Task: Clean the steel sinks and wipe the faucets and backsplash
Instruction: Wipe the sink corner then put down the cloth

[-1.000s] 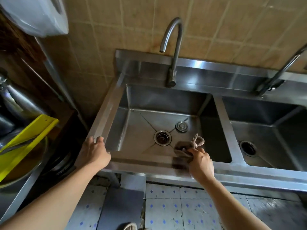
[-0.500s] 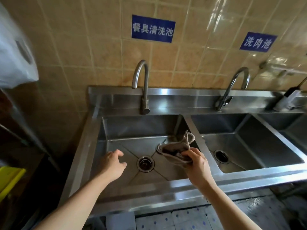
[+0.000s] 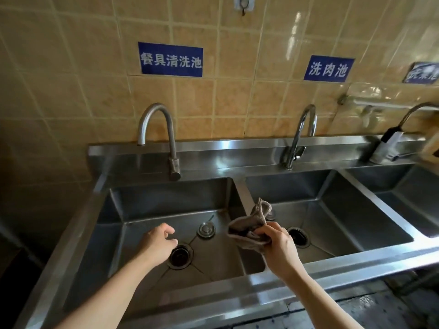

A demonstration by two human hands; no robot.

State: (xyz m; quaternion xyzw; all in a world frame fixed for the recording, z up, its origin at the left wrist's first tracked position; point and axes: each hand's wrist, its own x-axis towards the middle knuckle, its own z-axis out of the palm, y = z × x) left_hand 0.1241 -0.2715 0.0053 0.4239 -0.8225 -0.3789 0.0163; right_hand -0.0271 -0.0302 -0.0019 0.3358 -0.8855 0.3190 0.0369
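Three steel basins sit side by side in one unit: the left basin [image 3: 166, 210], the middle basin [image 3: 332, 210], and a right basin [image 3: 408, 193] cut by the frame edge. Three faucets stand on the rear ledge — the left faucet [image 3: 164, 136], the middle faucet [image 3: 301, 136] and a right faucet [image 3: 401, 129] with a pale body. Two drains show, one in the left basin [image 3: 179, 255] and one in the middle [image 3: 299, 237]; a loose plug [image 3: 205, 229] lies just beside the left one. Three blue signs hang on the tiled wall [image 3: 71, 91], and one hook [image 3: 243, 5] sits at the top.

The right hand [image 3: 278, 250] grips a bunched grey rag [image 3: 249, 224] over the divider between left and middle basins. The left hand [image 3: 158, 241] hovers over the left basin with fingers loosely curled, holding nothing.

Against half a second ago, the view has tipped up: the hook, a third sign and more of the right basin now show. Both hands keep about the same places, and the rag stays gripped.
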